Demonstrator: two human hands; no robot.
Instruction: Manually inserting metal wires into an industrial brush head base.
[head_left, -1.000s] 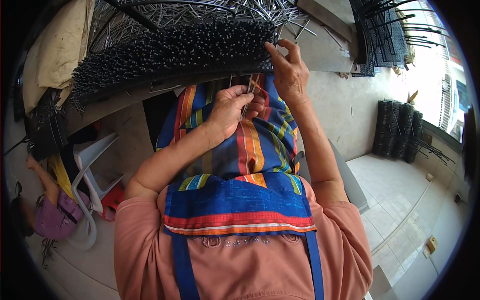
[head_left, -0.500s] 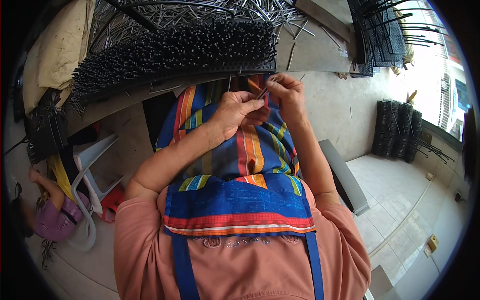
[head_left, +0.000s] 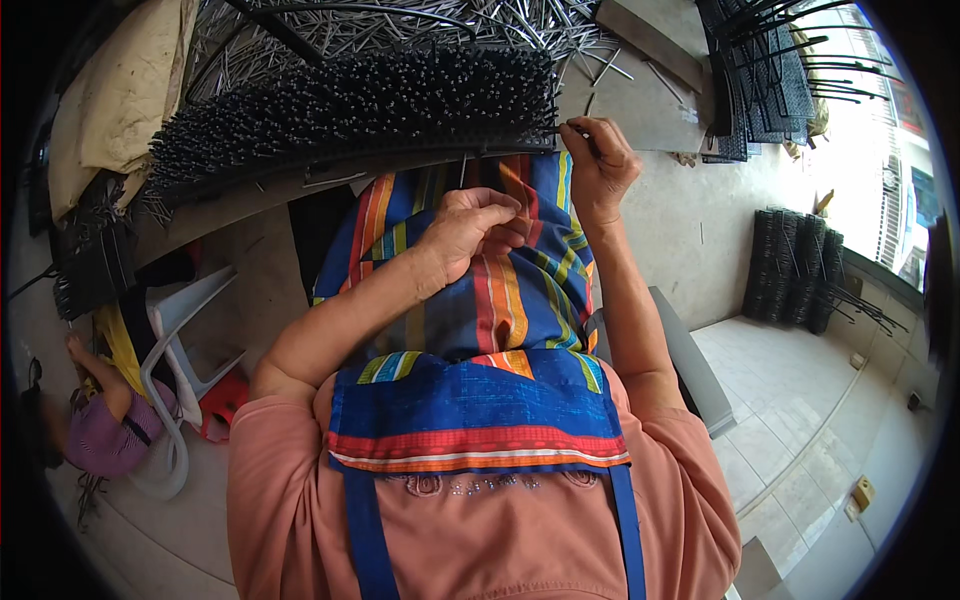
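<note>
My left hand (head_left: 470, 232) is over my striped apron (head_left: 500, 310), its fingers curled and the thumb against them. A thin metal rod (head_left: 462, 172) stands up just beyond its knuckles; whether the fingers hold it, I cannot tell. Raised at the front edge of the bench, my right hand (head_left: 606, 165) pinches a thin dark rod (head_left: 568, 130) that points left. Its end is at the right side of a long black rack (head_left: 360, 105) packed with upright dark pins. Where rod and rack meet is too small to make out.
Loose metal rods (head_left: 500, 22) lie heaped behind the rack. A flat bar (head_left: 650, 45) rests on the bench at right, near hanging black mesh (head_left: 775, 90). Bundled black wire goods (head_left: 790, 265) stand on the floor. A person in purple (head_left: 110, 430) sits left beside a pale chair (head_left: 180, 350).
My right hand has moved away from my left, up and to the right, to the rack's right end, with a thin dark rod. My left hand has stayed nearly in place.
</note>
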